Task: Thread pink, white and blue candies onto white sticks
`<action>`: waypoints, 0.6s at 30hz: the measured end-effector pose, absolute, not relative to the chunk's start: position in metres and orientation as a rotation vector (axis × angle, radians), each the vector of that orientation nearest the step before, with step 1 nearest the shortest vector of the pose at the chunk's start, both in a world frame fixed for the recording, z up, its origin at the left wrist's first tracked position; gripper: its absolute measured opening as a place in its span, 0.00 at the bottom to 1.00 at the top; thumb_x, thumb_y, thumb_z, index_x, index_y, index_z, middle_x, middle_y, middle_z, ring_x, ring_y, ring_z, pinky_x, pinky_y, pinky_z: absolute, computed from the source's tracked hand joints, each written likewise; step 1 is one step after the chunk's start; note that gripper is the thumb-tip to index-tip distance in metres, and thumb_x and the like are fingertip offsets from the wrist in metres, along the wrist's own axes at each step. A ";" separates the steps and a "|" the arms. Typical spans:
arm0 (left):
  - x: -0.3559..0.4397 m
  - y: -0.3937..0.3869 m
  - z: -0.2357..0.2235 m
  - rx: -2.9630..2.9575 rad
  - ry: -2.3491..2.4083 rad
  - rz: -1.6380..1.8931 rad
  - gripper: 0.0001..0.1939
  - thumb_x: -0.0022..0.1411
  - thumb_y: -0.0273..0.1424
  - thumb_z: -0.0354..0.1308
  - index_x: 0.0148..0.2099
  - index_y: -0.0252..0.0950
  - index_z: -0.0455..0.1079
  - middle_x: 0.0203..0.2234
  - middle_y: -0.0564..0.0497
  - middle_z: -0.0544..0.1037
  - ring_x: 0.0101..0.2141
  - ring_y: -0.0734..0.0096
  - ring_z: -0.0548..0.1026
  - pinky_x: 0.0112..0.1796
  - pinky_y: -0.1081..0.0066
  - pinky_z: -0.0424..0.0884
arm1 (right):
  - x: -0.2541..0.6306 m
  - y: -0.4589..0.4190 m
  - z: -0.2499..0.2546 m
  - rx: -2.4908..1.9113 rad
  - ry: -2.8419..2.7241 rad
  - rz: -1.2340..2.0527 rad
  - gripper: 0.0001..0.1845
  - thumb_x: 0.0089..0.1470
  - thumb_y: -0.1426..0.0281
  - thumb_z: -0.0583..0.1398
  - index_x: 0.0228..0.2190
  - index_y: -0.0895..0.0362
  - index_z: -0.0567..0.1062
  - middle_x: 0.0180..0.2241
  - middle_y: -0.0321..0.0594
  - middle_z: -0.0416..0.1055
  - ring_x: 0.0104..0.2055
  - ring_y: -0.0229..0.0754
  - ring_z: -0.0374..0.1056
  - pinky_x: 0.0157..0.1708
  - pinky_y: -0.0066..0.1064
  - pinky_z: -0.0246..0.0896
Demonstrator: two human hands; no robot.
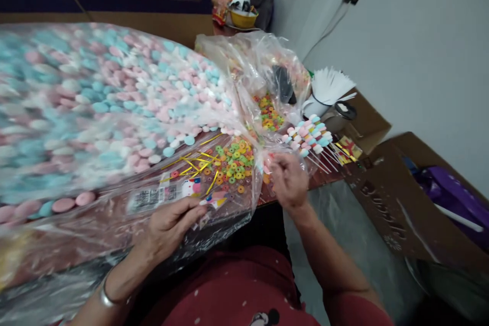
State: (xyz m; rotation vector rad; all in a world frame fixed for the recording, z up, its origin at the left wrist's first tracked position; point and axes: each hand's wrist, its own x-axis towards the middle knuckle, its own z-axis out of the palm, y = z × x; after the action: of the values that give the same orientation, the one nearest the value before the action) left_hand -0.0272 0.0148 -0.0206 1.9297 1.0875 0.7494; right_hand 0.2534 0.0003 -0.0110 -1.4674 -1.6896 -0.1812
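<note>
My left hand (170,226) pinches a small printed plastic bag (217,198) between thumb and fingers at the table's near edge. The fingers of my right hand (289,179) are curled together by the clear plastic; a bit of pink shows beside them, but what they hold is unclear. Between and beyond my hands lies a pile of colourful ring candies (235,159). Gold twist ties (194,163) are scattered to its left, above more printed bags (153,194). Past my right hand rests a stack of marshmallow skewers (310,133) with their white sticks pointing towards me.
A huge clear bag of pink, blue and white marshmallows (126,86) fills the left side. Behind stands another bag with ring candies (269,112). White sticks (331,85) fan out of a cup. An open cardboard box (385,209) is at the right, below the wall.
</note>
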 end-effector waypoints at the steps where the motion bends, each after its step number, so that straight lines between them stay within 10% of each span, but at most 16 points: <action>1: -0.029 0.015 -0.021 1.930 1.090 0.760 0.13 0.62 0.39 0.56 0.31 0.37 0.75 0.19 0.55 0.76 0.20 0.75 0.70 0.22 0.79 0.65 | 0.275 0.000 -0.012 -1.555 -1.668 -0.366 0.09 0.64 0.70 0.51 0.44 0.54 0.68 0.35 0.42 0.71 0.37 0.43 0.67 0.36 0.34 0.62; 10: -0.030 0.013 -0.024 1.908 1.116 0.716 0.14 0.62 0.41 0.56 0.31 0.38 0.76 0.19 0.55 0.76 0.20 0.74 0.71 0.23 0.79 0.66 | 0.381 0.001 -0.041 -1.586 -1.790 -0.673 0.21 0.64 0.59 0.53 0.21 0.53 0.66 0.18 0.38 0.60 0.24 0.40 0.51 0.24 0.34 0.44; 18: -0.039 0.017 -0.019 1.803 1.121 0.691 0.13 0.61 0.38 0.56 0.31 0.36 0.76 0.20 0.53 0.76 0.22 0.74 0.70 0.25 0.77 0.65 | 0.350 -0.016 0.005 -1.529 -1.756 -0.556 0.08 0.62 0.74 0.55 0.37 0.50 0.72 0.30 0.43 0.69 0.33 0.45 0.67 0.32 0.36 0.60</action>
State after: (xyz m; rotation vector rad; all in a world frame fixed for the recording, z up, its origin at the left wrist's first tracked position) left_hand -0.0388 0.0170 -0.0192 1.8026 1.1207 0.6914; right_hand 0.3495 -0.0156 0.0046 -1.5294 -1.7564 -0.5559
